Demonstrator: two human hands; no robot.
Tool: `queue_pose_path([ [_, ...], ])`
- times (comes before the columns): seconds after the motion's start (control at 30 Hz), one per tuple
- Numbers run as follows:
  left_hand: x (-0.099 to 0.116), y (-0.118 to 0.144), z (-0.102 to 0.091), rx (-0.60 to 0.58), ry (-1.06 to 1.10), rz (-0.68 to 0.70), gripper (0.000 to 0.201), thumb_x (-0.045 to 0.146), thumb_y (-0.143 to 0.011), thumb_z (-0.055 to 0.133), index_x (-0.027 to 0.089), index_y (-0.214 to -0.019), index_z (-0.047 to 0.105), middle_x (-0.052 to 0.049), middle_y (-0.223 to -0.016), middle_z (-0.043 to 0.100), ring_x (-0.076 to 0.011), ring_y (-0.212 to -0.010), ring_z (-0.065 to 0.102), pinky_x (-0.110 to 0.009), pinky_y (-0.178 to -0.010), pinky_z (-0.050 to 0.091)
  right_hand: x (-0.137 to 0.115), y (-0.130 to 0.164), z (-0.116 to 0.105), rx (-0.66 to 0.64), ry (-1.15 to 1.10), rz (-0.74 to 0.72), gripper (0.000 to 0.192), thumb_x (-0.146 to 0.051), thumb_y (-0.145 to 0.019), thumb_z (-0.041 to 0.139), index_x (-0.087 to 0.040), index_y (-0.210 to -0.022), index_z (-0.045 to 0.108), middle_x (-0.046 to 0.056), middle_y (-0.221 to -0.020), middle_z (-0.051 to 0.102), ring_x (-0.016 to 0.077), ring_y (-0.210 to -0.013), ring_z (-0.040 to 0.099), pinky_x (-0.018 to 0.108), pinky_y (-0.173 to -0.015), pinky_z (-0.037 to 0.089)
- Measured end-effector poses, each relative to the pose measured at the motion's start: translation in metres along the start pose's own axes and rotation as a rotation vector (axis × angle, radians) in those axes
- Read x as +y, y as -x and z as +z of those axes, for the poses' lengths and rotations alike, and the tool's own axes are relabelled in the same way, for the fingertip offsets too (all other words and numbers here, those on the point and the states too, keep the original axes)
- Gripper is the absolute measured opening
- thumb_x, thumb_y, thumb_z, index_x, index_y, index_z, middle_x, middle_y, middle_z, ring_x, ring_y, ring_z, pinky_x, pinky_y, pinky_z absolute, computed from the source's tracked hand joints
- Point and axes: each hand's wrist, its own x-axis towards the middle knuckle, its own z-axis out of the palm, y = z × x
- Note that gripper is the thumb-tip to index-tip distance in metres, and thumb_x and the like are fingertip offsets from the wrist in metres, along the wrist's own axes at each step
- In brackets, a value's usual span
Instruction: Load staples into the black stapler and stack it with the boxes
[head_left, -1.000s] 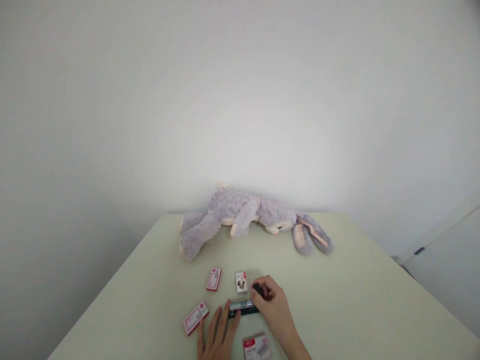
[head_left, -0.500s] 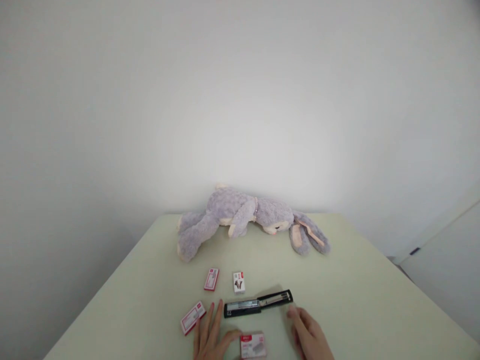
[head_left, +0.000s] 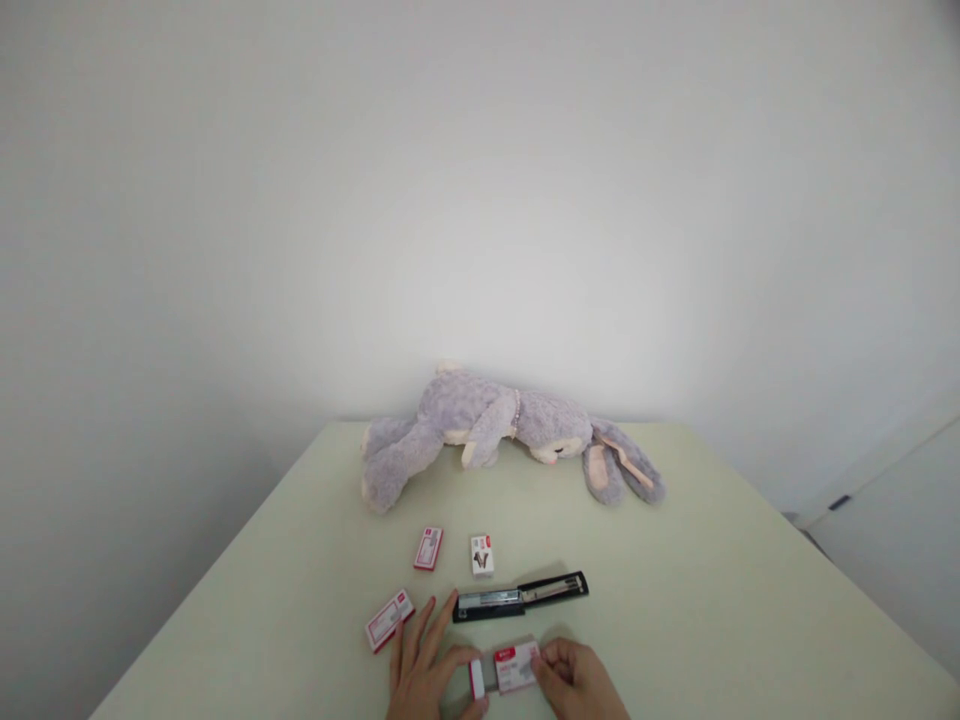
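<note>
At the bottom centre, the left hand [head_left: 429, 672] and right hand [head_left: 574, 680] both pinch a small staple box [head_left: 510, 668], below the opened stapler [head_left: 521, 598].

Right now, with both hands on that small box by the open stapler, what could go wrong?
1. Both hands, the left and right, pull the staple box apart at the table's near edge; staples could spill out or off the table.
2. The stapler lies opened flat just beyond them; a sleeve or hand might knock it.
3. Three more boxes lie close by and could get mixed up.
</note>
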Motion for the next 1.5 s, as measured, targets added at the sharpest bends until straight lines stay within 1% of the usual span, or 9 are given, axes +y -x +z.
queue_pose_path([
  [0.17,-0.006,-0.002,-0.004,-0.057,-0.018,-0.016,0.053,0.039,-0.065,0.081,0.038,-0.117,0.071,-0.002,-0.157,0.048,-0.0367,-0.141,0.046,-0.067,-0.116,0.03,-0.024,0.008,-0.019,0.154,0.228,-0.103,0.037,-0.06,-0.084,0.061,-0.023,-0.08,0.06,-0.006,-0.053,0.05,0.0151,-0.052,0.048,0.026,-0.054,0.027],
  [0.33,-0.008,-0.004,-0.004,-0.02,-0.079,0.117,0.083,0.054,-0.072,0.077,0.044,-0.149,0.046,-0.003,-0.156,0.049,-0.034,-0.136,0.052,-0.059,-0.118,0.03,-0.072,0.005,-0.001,0.195,0.366,-0.256,0.039,-0.049,-0.095,0.049,-0.025,-0.117,0.069,-0.002,-0.064,0.062,0.0195,-0.061,0.06,0.027,-0.06,0.038],
  [0.53,0.008,-0.004,0.01,0.064,-0.141,-0.029,0.085,0.054,-0.064,0.082,0.042,-0.144,0.054,-0.003,-0.155,0.051,-0.0376,-0.137,0.05,-0.065,-0.123,0.01,-0.083,-0.013,0.041,0.088,0.086,-0.249,0.039,-0.051,-0.088,0.058,-0.022,-0.11,0.074,0.001,-0.074,0.069,0.0178,-0.062,0.059,0.026,-0.059,0.043],
  [0.63,0.013,-0.005,0.011,0.061,-0.129,-0.052,0.084,0.049,-0.062,0.084,0.041,-0.141,0.057,-0.002,-0.153,0.052,-0.0378,-0.136,0.051,-0.065,-0.124,0.005,-0.076,-0.022,0.054,0.071,-0.069,-0.211,0.043,-0.053,-0.087,0.056,-0.018,-0.107,0.071,-0.002,-0.062,0.059,0.0145,-0.051,0.048,0.024,-0.051,0.037],
  [0.73,0.014,-0.006,0.01,0.06,-0.115,-0.066,0.083,0.046,-0.06,0.084,0.042,-0.139,0.059,-0.002,-0.153,0.053,-0.0393,-0.135,0.051,-0.065,-0.124,0.004,-0.074,-0.028,0.061,0.082,-0.06,-0.218,0.037,-0.048,-0.086,0.058,-0.017,-0.103,0.07,-0.007,-0.056,0.047,0.0128,-0.051,0.041,0.023,-0.051,0.033],
  [1.03,0.009,-0.003,0.009,0.08,-0.099,-0.021,0.068,0.051,-0.072,0.077,0.037,-0.137,0.061,-0.003,-0.15,0.057,-0.0337,-0.137,0.049,-0.058,-0.122,0.022,-0.107,-0.022,0.063,0.087,0.145,-0.335,0.02,-0.035,-0.091,0.057,-0.021,-0.087,0.07,-0.007,-0.058,0.047,0.013,-0.057,0.046,0.024,-0.058,0.031],
  [1.23,0.002,0.0,-0.002,0.077,0.04,-0.007,0.048,0.054,-0.067,0.084,0.034,-0.111,0.074,-0.007,-0.135,0.063,-0.0333,-0.128,0.055,-0.052,-0.111,0.042,-0.088,0.001,0.04,-0.007,0.613,-0.318,0.017,-0.015,-0.076,0.059,-0.024,-0.082,0.072,-0.003,-0.064,0.064,0.0151,-0.062,0.057,0.024,-0.059,0.03],
  [1.37,0.001,-0.006,-0.019,-0.064,0.195,0.016,0.042,0.056,-0.075,0.079,0.036,-0.111,0.074,-0.002,-0.104,0.07,-0.0227,-0.1,0.064,-0.036,-0.092,0.051,-0.072,0.006,0.036,-0.085,0.709,-0.253,0.024,-0.011,-0.071,0.059,-0.025,-0.082,0.076,0.0,-0.066,0.071,0.0167,-0.061,0.061,0.024,-0.057,0.029],
  [1.5,-0.002,-0.009,-0.027,-0.173,0.267,0.012,0.044,0.049,-0.077,0.079,0.037,-0.118,0.071,0.002,-0.094,0.073,-0.0206,-0.094,0.065,-0.034,-0.092,0.049,-0.072,0.008,0.028,-0.149,0.602,-0.311,0.027,-0.015,-0.076,0.058,-0.027,-0.088,0.078,-0.001,-0.069,0.071,0.0158,-0.062,0.061,0.023,-0.058,0.033],
])
